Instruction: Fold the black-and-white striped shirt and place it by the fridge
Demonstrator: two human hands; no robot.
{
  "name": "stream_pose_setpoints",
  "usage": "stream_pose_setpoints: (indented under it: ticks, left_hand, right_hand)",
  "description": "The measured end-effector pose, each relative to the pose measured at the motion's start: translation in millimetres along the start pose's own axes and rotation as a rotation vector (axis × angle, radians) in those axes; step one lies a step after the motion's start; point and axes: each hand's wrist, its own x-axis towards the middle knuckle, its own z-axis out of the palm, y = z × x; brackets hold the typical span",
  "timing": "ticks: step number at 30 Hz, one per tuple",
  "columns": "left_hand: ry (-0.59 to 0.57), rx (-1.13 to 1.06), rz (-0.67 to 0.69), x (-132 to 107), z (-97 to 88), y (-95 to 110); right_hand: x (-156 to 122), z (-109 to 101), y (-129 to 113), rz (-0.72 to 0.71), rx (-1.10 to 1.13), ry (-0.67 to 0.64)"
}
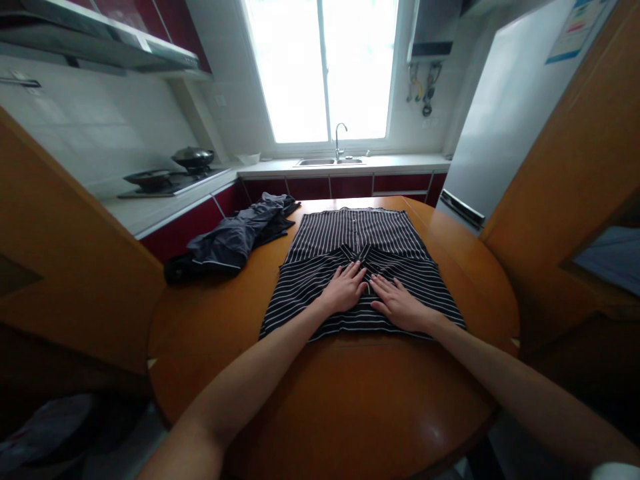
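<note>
A black shirt with thin white stripes [360,247] lies spread flat on the round wooden table [350,400], its sleeves folded in toward the middle. My left hand [345,288] rests flat on the near part of the shirt, fingers stretched out. My right hand [397,303] lies flat beside it, fingers also extended, the two hands nearly touching at the shirt's centre line. Neither hand holds anything.
A crumpled dark grey garment [240,239] sits at the table's far left edge. Behind are a counter with a stove and pans [170,177], a sink with a tap [340,150] under a bright window, and a white fridge [505,113] at right. Wooden panels flank both sides.
</note>
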Motion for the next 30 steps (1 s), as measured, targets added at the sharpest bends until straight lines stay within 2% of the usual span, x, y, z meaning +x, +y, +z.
stream_pose_setpoints:
  ticks: [26, 30]
  left_hand:
    - [0.002, -0.044, 0.01, -1.6, -3.8, 2.1]
    - [0.014, -0.025, 0.024, -2.5, -11.5, 3.0]
  right_hand:
    - [-0.2, 1.4, 1.3, 0.015, 0.0, -0.045]
    - [0.6, 2.2, 2.2, 0.013, -0.001, -0.049]
